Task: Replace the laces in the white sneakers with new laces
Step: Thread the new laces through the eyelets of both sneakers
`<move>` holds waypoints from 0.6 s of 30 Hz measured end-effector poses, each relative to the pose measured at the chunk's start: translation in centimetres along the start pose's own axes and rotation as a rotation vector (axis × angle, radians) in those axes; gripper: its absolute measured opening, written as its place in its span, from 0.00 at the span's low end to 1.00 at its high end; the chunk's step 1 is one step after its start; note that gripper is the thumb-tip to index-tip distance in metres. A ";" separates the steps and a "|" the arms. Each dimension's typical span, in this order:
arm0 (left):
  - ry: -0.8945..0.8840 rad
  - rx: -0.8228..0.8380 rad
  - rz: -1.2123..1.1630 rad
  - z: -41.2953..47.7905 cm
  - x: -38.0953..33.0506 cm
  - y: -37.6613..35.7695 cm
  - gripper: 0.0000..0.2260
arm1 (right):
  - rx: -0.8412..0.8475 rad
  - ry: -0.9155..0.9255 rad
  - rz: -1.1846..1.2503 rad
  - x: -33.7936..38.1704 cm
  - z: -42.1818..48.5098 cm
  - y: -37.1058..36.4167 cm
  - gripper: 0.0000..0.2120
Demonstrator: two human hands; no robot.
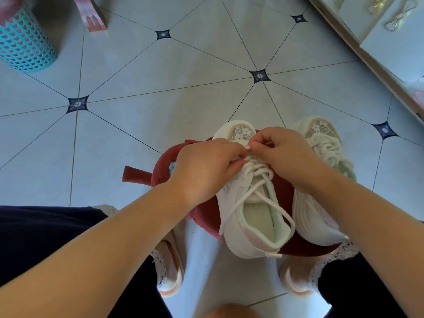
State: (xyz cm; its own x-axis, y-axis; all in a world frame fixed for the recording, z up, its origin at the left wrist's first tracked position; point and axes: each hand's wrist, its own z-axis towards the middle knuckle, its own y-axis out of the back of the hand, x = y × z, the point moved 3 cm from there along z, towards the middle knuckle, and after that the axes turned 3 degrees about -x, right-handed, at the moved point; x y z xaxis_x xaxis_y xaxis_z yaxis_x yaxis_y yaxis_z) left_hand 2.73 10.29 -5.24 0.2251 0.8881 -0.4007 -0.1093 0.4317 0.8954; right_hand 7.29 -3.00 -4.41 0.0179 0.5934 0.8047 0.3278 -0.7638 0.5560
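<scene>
The left hand [206,166] and right hand [286,154] both pinch the lace [257,171] at the toe-end eyelets of the near sneaker [250,216] on a stool [165,166]. Its ends trail loose (old lace or new, unclear), so this one looks unfinished; the second sneaker [321,157] looks fully laced.

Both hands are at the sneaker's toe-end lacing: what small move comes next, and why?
Probably draw the pinched loop out of its eyelet: left hand and right hand pinch the lace near the toe, and its ends hang loose past the heel.
</scene>
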 end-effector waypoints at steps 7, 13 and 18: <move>-0.101 -0.160 0.109 -0.8 0.2 0.1 0.10 | 0.031 -0.150 0.110 -1.1 0.1 1.1 0.09; 0.040 -0.229 -0.162 -2.1 1.0 -0.1 0.07 | 0.090 -0.048 -0.007 -0.7 -0.4 0.8 0.08; 0.523 -0.161 -0.482 -1.9 1.5 -1.1 0.09 | 0.050 -0.031 -0.012 -0.7 -0.2 0.5 0.05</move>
State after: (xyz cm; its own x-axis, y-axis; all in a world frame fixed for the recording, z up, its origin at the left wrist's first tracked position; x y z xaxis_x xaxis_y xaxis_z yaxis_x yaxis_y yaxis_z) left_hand 1.33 11.48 -7.22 -0.2032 0.5352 -0.8199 -0.2652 0.7760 0.5723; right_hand 7.21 -3.85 -4.66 0.0427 0.6103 0.7910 0.3746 -0.7437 0.5536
